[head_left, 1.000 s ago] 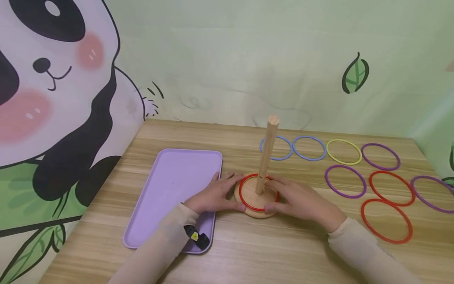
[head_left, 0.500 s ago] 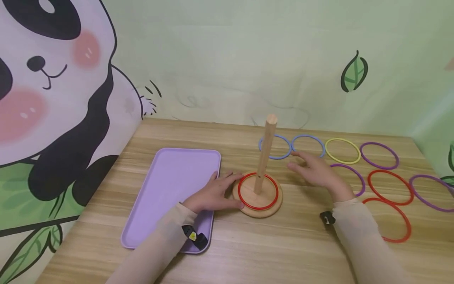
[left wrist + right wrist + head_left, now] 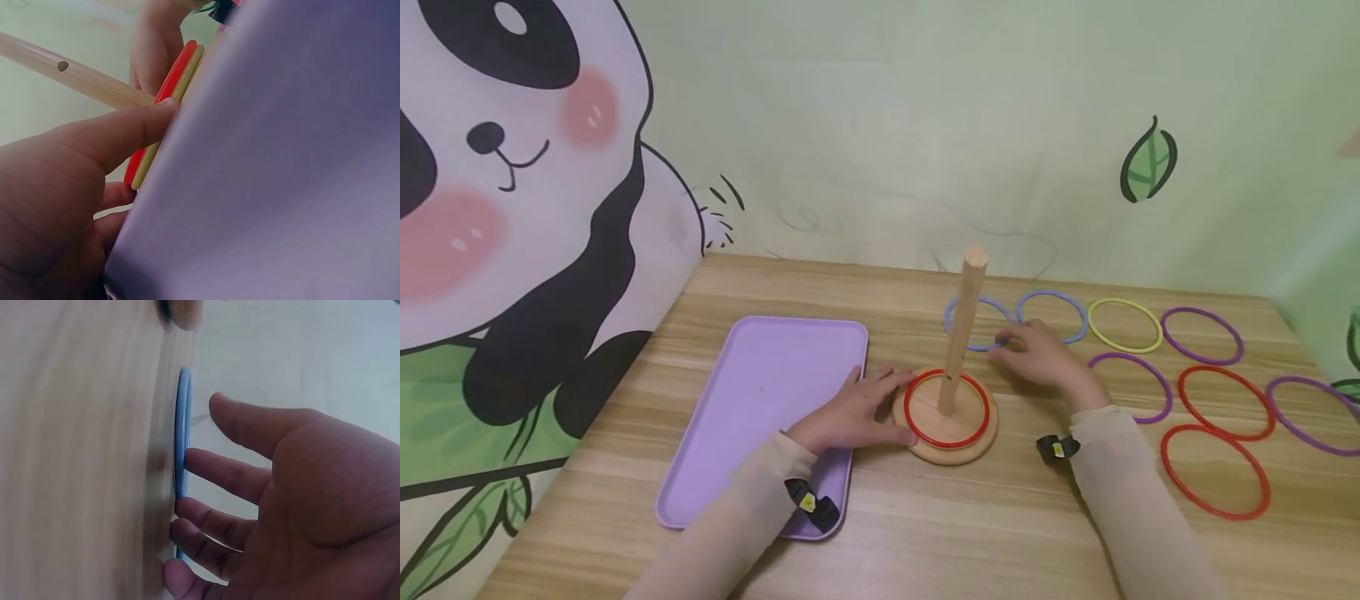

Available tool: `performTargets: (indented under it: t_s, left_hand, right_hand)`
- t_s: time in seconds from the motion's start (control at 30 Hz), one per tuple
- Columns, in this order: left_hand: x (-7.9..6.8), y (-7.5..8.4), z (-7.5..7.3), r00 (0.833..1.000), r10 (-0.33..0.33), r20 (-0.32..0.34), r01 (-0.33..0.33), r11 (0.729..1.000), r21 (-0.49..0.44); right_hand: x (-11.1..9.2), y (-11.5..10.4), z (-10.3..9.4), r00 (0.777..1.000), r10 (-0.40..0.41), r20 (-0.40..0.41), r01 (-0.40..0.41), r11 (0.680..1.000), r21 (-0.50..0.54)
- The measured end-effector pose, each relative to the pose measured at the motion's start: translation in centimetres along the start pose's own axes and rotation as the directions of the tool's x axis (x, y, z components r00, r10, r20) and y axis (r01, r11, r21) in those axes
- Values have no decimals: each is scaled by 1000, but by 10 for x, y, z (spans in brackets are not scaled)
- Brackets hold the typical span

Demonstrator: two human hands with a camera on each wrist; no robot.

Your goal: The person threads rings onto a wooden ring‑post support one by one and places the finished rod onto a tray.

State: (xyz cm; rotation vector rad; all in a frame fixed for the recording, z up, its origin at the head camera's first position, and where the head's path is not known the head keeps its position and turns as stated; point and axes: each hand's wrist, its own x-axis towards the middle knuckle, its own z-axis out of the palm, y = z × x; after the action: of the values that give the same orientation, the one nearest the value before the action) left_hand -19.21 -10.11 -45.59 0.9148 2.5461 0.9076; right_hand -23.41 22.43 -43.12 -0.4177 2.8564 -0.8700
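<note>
A wooden peg (image 3: 964, 333) rises from a round wooden base (image 3: 955, 431). A red ring (image 3: 988, 408) lies around the peg on the base, with a yellow ring (image 3: 189, 75) just under it in the left wrist view. My left hand (image 3: 850, 412) rests at the base's left side, thumb and fingers spread and touching its rim and the rings. Behind the peg my right hand (image 3: 1045, 358) reaches to a blue ring (image 3: 977, 348) on the table. In the right wrist view, several fingertips touch that ring while the thumb stands apart from it.
A lilac tray (image 3: 767, 375) lies left of the base, under my left forearm. To the right, flat on the table, are another blue ring (image 3: 1051, 293), a yellow ring (image 3: 1125, 301), several purple rings (image 3: 1202, 310) and two red rings (image 3: 1215, 514). A wall stands behind.
My right hand has left the base and red ring, moved right and back, then come down at the nearer blue ring. My left hand stays at the base.
</note>
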Motion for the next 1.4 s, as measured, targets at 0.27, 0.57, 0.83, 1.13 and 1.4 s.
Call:
performTargets:
  t_s: [0.27,0.57,0.83,1.13,1.4]
  left_hand:
    - [0,2,-2,1000,2,-8,-2,1000,1]
    - [-3,2,0,1000,1,-7,-1,1000,16]
    - [0,2,-1,1000,6,4,-6,1000,27]
    - [0,2,0,1000,-9,12,9,1000,29]
    - [-1,2,0,1000,-12,13,12,1000,27]
  right_hand:
    - [-8,3,-4,999,-25,-30,25,1000,19]
    - [-9,10,4,989,-139,-58,139,990,-6]
    - [-8,13,6,988,-115,-102,127,984,123]
    - [-7,17,6,983,-114,-144,137,978,159]
    - [-4,13,-2,972,-27,-233,94,955,282]
